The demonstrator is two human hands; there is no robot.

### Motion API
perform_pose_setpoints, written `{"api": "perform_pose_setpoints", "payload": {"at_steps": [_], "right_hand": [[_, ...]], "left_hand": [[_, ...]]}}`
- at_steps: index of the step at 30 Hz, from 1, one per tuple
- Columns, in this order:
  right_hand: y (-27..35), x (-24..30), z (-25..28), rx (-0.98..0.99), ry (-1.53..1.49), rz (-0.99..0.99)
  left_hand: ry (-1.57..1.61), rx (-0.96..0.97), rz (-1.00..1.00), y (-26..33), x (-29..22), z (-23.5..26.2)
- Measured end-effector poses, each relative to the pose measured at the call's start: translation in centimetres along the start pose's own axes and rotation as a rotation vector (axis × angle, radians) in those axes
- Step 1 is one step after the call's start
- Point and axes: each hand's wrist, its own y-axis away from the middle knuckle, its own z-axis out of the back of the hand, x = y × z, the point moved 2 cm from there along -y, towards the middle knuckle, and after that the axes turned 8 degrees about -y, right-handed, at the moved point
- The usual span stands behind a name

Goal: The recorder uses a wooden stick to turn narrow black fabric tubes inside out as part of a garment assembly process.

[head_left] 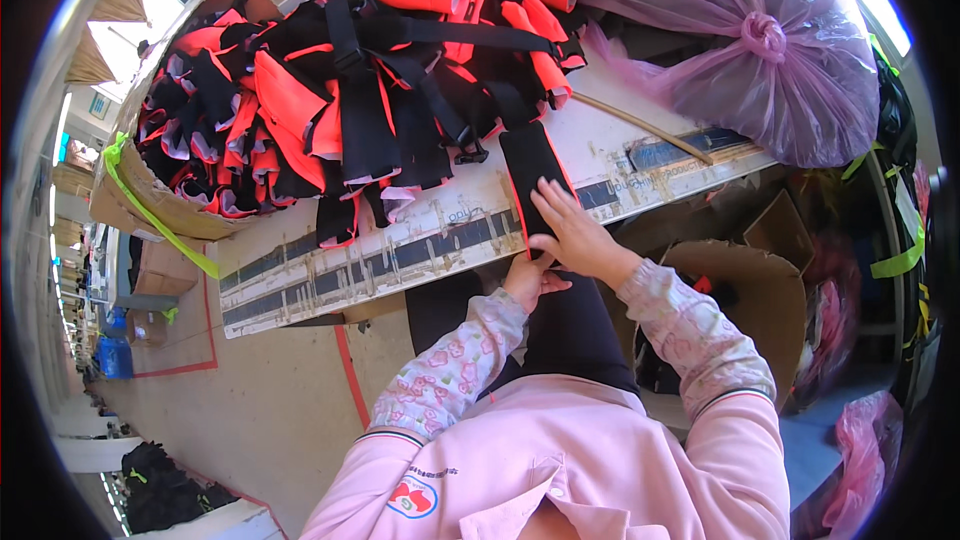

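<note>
The long black fabric strip with an orange edge [533, 180] runs lengthwise toward the person over the worn white table's [620, 155] edge — right hand [572, 230] pressed flat on it, left hand [530, 280] apparently pinching its near end.

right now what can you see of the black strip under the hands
The black strip is a long, flat piece that looks like fabric, with a thin orange edge along one side. It lies on the worn white table, its far end tucked under the pile of orange and black pieces, its near end hanging over the table edge. The right hand presses flat on it; the left hand grips its lower end.
</note>
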Motion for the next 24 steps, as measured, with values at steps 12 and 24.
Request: {"api": "perform_pose_setpoints", "payload": {"at_steps": [12, 24], "right_hand": [[-11.0, -6.3, -0.7, -0.095, 0.265, -0.176], [6.6, 7.1, 1.8, -0.017, 0.530, -0.011]], "left_hand": [[-0.086, -0.103, 0.024, -0.9, 2.0, -0.3], [0.054, -0.109, -0.033, 2.0, 0.4, -1.6]]}}
